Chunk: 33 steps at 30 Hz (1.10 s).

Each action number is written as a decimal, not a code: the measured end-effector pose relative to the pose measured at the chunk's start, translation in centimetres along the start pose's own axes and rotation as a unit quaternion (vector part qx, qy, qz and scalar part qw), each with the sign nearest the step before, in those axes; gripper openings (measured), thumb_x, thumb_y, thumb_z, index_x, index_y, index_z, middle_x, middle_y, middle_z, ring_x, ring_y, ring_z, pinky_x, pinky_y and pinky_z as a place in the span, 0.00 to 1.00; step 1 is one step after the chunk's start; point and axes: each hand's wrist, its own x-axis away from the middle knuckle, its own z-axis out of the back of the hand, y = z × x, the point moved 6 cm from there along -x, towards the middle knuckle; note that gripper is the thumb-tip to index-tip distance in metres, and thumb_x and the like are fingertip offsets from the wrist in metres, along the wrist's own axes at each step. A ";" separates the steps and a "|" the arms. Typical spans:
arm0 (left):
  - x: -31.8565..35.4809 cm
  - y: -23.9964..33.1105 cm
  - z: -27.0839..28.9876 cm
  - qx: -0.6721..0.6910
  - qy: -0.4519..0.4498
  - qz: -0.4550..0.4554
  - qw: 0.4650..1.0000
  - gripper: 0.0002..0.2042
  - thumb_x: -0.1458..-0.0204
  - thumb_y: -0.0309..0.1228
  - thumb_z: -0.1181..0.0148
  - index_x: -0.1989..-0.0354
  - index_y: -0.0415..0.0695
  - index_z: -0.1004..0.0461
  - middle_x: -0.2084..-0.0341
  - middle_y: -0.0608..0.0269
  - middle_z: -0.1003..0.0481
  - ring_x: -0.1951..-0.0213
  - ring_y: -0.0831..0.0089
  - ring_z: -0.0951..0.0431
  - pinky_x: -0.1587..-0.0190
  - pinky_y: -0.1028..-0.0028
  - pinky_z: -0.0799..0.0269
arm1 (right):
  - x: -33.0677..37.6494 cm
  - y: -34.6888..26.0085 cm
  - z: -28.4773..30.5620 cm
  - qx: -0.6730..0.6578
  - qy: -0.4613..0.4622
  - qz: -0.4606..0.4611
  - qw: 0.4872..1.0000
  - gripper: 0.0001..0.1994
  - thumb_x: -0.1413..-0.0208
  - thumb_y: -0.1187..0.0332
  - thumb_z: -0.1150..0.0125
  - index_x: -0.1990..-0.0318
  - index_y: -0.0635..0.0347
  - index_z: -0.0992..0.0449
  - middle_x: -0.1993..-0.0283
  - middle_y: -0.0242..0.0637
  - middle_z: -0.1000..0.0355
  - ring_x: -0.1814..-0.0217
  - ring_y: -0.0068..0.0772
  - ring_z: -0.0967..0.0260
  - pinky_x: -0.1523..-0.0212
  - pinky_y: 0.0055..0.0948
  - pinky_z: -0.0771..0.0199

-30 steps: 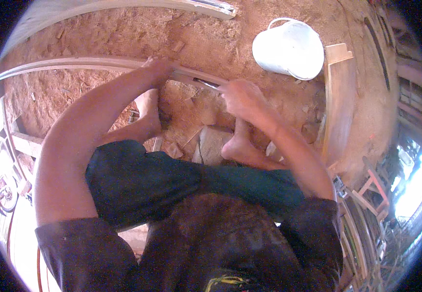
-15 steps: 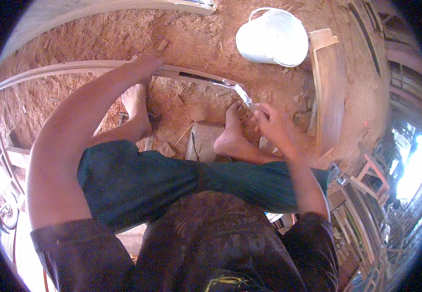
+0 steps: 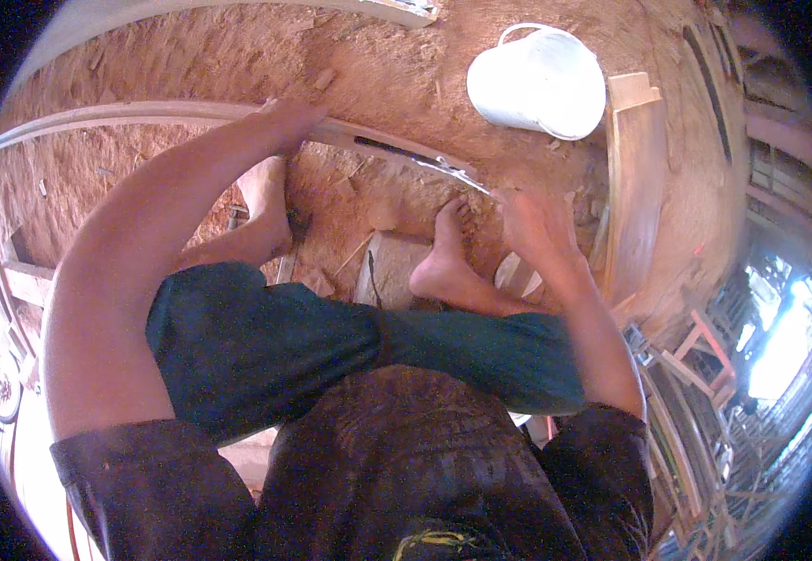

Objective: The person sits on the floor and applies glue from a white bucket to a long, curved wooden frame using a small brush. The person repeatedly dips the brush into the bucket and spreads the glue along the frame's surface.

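A long, pale wooden board point(image 3: 163, 114) runs across in front of me and looks bowed in this view. My left hand point(image 3: 292, 122) is closed over it near its middle; the fingertips are hidden. To the right of that hand, a dark slot point(image 3: 383, 148) lies along the board, with white paste point(image 3: 439, 165) smeared at its right end. My right hand point(image 3: 539, 222) is closed around a putty knife point(image 3: 477, 186), whose thin, white-smeared blade touches or nearly touches the board's right end. The knife's handle is hidden in my fist.
A white bucket point(image 3: 537, 82) lies on its side on the reddish, chip-strewn ground. Right of it are brown wooden planks point(image 3: 638, 187). A short block point(image 3: 392, 266) lies between my bare feet. Lumber point(image 3: 682, 439) is piled at the lower right.
My right hand has shifted a little to the right and turned, so the putty knife now shows edge-on and flatter along the board. My left hand stays on the board.
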 end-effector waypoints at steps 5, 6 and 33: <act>-1.3 0.4 0.4 0.022 0.036 0.001 0.999 0.47 0.55 0.18 0.27 0.22 0.55 0.40 0.27 0.45 0.48 0.28 0.39 0.38 0.28 0.48 0.33 | -2.3 -1.5 -0.6 0.117 -0.075 -0.004 0.990 0.11 0.41 0.73 0.39 0.56 0.61 0.12 0.63 0.59 0.18 0.59 0.61 0.17 0.58 0.57 0.18; -2.2 0.6 0.1 0.023 0.022 0.007 0.999 0.51 0.56 0.18 0.26 0.20 0.57 0.42 0.20 0.46 0.56 0.23 0.39 0.43 0.25 0.48 0.36 | -2.3 -1.4 -0.7 0.122 -0.074 -0.005 0.990 0.11 0.41 0.73 0.39 0.57 0.62 0.12 0.63 0.59 0.18 0.59 0.62 0.17 0.58 0.58 0.18; -4.6 -2.9 -2.7 -0.015 -0.022 -0.016 1.000 0.20 0.62 0.23 0.23 0.57 0.52 0.15 0.65 0.53 0.14 0.60 0.50 0.13 0.57 0.50 0.16 | -0.6 -1.3 2.6 -0.086 -0.003 -0.053 0.995 0.14 0.35 0.66 0.37 0.46 0.53 0.12 0.51 0.53 0.16 0.48 0.60 0.17 0.46 0.52 0.19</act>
